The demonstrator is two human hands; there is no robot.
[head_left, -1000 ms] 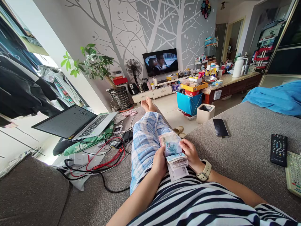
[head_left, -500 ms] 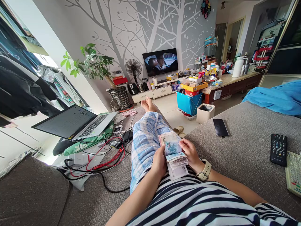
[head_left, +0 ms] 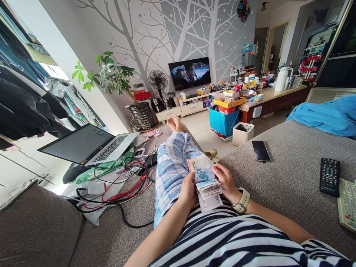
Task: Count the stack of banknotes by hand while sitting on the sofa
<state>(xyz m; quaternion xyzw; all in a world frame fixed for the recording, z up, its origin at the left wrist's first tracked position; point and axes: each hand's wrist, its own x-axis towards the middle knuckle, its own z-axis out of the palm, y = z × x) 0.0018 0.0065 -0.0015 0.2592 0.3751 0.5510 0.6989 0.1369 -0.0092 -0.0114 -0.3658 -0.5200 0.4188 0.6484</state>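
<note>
A bundle of banknotes lies folded over in my lap, between both hands. Bluish notes marked 10 face up on it, with pinkish notes showing behind and a pale purple note sticking out below. My left hand is closed on the bundle's left edge, its thumb on top and the other fingers mostly hidden. With thumb and finger, my right hand pinches the upper right part of a 10 note. A pale watch is on the right wrist. Under the notes are a striped top and blue checked trousers.
Left of my legs, a laptop stands opened beside tangled cables. On the sofa to the right lie a phone, a black remote control and a pale keypad device. A bin and blue box stand beyond.
My hands and the banknotes stay almost exactly where they were, with only a very slight shift of the 10 note.
</note>
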